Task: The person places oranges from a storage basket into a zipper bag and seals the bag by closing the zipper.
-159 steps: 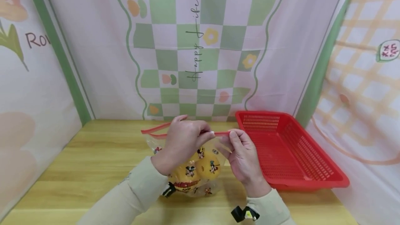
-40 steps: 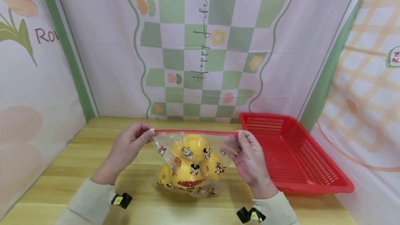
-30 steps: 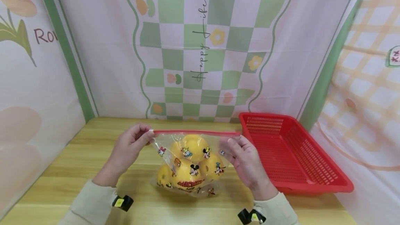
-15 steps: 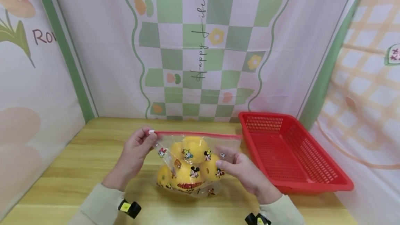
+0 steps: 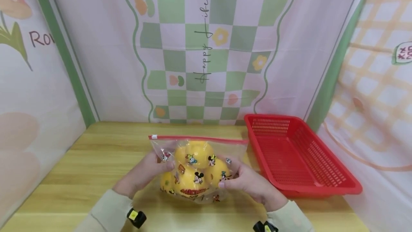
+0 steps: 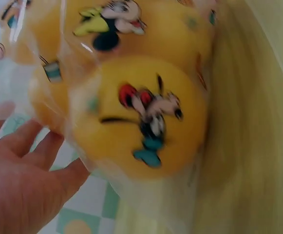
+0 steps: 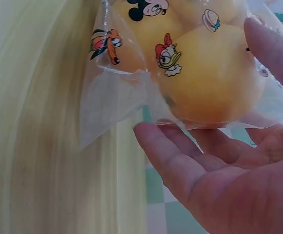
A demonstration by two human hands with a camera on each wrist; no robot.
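A clear zip bag (image 5: 194, 189) printed with cartoon characters stands at the table's middle, its red top strip (image 5: 206, 139) level and a white slider (image 5: 154, 136) at the strip's left end. Several yellow-orange fruits, seemingly oranges (image 5: 201, 153), fill it. My left hand (image 5: 146, 174) holds the bag's left side, thumb in front and fingers behind; in the left wrist view its fingers (image 6: 48, 146) lie against the plastic. On the opposite side, my right hand (image 5: 254, 185) holds the bag the same way. The right wrist view shows its curved fingers (image 7: 165, 151) around one orange (image 7: 214, 78).
A red perforated plastic basket (image 5: 289, 160) stands at the right of the wooden table (image 5: 80, 174), with nothing visible inside. Printed cloth walls (image 5: 212, 63) enclose the table at the back and both sides.
Both hands pinched the bag's top strip earlier, the left sliding the white slider leftward. The right then let go and moved down; the left followed, and both now hold the bag's sides.
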